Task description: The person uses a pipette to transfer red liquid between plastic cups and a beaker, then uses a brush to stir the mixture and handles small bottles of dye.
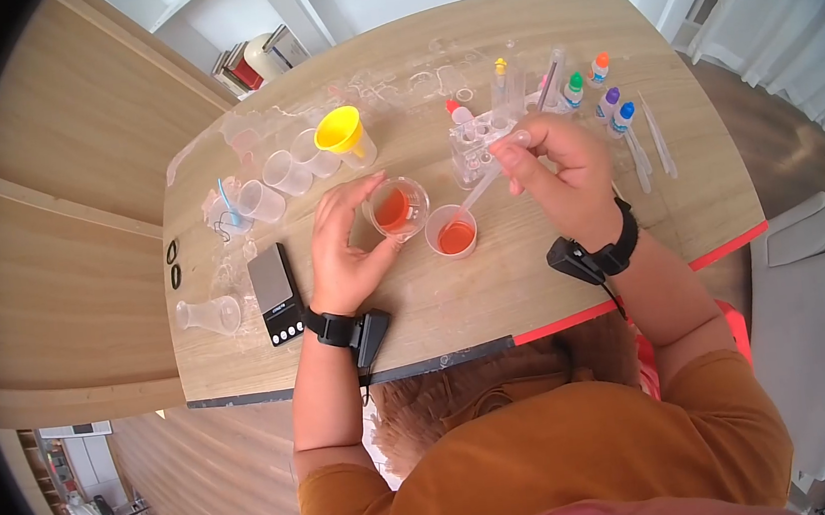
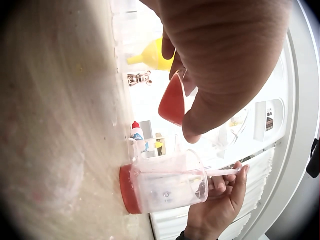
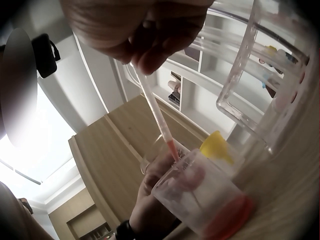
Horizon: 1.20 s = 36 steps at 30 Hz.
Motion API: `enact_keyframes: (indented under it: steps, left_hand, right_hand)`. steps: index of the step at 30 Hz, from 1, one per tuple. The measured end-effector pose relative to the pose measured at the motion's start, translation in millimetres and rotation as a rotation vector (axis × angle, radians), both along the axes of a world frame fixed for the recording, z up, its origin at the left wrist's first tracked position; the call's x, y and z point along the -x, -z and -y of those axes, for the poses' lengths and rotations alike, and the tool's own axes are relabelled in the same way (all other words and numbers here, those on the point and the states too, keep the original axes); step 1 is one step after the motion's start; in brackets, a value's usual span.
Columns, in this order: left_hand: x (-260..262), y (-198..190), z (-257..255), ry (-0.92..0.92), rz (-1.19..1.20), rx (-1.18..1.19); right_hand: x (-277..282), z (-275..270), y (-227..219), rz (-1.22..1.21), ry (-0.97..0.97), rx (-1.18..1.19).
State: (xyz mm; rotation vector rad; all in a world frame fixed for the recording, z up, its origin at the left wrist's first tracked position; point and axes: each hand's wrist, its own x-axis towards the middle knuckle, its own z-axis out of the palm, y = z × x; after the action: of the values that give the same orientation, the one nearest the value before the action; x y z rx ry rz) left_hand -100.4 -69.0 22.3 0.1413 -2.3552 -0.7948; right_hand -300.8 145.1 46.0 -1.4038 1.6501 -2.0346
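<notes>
My left hand grips a clear conical flask with red-orange liquid in its bottom, tilted above the table. Just right of it a plastic cup of red liquid stands upright on the table. My right hand pinches a clear plastic dropper, whose lower end is inside the cup's mouth. In the right wrist view some red liquid shows in the dropper near its lower part. The left wrist view shows the cup beside the left hand.
A test tube rack stands behind the cup, with dropper bottles to its right. A yellow funnel, several empty cups, a black scale and a glass flask are at the left. Spare droppers lie far right.
</notes>
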Motion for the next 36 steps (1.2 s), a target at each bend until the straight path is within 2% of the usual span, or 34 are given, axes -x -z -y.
enact_keyframes:
  steps: [11,13,17,20,22,23,25,36]
  left_hand:
    - [0.2,2.0,0.6,0.001,0.0,0.009]
    - [0.3,1.6,0.7,0.002,-0.002,0.01]
    - [1.8,0.2,-0.5,0.004,-0.041,0.025]
    - [2.9,-1.4,-2.0,0.006,-0.054,0.045]
    - [3.2,-1.7,-2.5,0.011,-0.056,0.051]
    - [3.3,-1.7,-2.5,0.014,-0.059,0.058]
    - [3.7,-1.8,-1.8,0.022,-0.062,0.069]
    - [3.3,-3.0,-1.8,0.035,-0.076,0.111]
  right_hand:
    - [-1.6,0.6,0.6,0.002,0.006,-0.049]
    - [-1.5,2.3,1.8,0.07,-0.008,0.092]
    - [-1.0,-4.2,-6.1,0.217,-0.044,0.168]
    - [-2.4,-1.6,-5.3,0.152,-0.084,0.187]
    - [-3.3,-0.9,-1.4,-0.147,-0.043,0.051]
    - [-4.3,-0.7,-2.7,-0.147,-0.042,0.051]
    - [-6.5,0.0,-6.5,-0.389,-0.007,-0.035]
    - [-11.8,1.8,-6.6,-0.438,-0.019,-0.071]
